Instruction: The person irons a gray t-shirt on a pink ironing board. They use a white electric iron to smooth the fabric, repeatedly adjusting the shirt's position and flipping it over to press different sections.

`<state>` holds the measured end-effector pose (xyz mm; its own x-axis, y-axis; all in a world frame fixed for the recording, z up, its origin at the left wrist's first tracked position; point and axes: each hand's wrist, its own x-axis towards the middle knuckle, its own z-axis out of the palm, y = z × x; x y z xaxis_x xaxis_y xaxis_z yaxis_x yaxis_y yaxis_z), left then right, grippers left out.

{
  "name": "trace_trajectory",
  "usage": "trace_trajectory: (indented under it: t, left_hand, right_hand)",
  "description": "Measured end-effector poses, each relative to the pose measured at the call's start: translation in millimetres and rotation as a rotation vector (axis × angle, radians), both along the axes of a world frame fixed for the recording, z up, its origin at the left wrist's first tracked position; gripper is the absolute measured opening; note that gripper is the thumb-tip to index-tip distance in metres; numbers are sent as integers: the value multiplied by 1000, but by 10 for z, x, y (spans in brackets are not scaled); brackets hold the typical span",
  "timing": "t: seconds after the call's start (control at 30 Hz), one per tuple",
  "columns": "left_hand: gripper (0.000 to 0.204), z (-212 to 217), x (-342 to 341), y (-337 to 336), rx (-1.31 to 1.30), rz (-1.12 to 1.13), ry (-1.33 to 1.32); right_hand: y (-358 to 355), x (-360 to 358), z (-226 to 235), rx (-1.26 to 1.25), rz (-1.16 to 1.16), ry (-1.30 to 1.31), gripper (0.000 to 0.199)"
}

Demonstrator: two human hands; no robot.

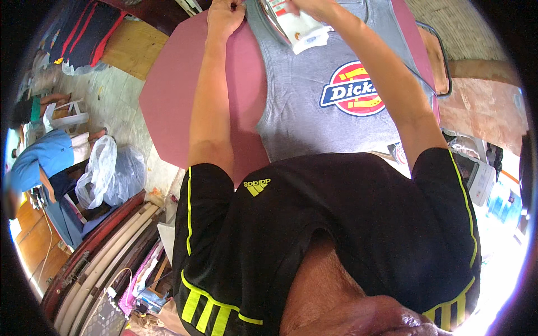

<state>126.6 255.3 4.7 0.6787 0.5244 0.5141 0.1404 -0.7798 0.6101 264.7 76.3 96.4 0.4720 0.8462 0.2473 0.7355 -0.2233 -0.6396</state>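
A grey sleeveless shirt with a round red, yellow and blue printed emblem lies spread on a maroon padded table. My right hand, partly cut off by the upper edge, is closed around the top of a white clothes iron. The iron rests on the upper part of the shirt. To its left, my left hand is closed beside the shirt's edge at the table's far side. Its fingertips are curled, and what they pinch is too small to make out.
At left, a person in blue bends near clear plastic bags, with a white stool beyond. Dark and red cloth hangs at the upper left. Long rolls or poles lie at lower left. A metal-framed chair stands by the table's right side.
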Motion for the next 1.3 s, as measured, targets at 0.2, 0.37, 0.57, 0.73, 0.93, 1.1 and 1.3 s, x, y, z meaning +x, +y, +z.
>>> trace_trajectory:
  t: [0.2,0.37,0.57,0.73,0.93,1.1,1.3]
  left_hand:
    - [8,-116,52,403,-64,-124,29]
    - [7,145,-45,394,-698,-98,231]
    - [32,480,-1208,-290,-10,91,162]
    - [51,896,-2067,-1750,-313,157,829]
    - [16,296,-2163,-2694,-4,529,285]
    - [13,182,-2072,-2743,26,687,208]
    - [16,197,-2110,-2790,-95,775,97]
  right_hand:
    - [-539,-627,373,13,-64,569,36]
    - [-482,-745,311,-56,-24,644,36]
    - [81,-205,-278,89,170,-575,37]
    - [241,-159,12,-25,213,-141,26]
    - [-34,-306,358,-205,426,497,28]
    - [-178,-274,341,-161,770,147,31]
    - [-243,-423,463,-186,1119,-109,30]
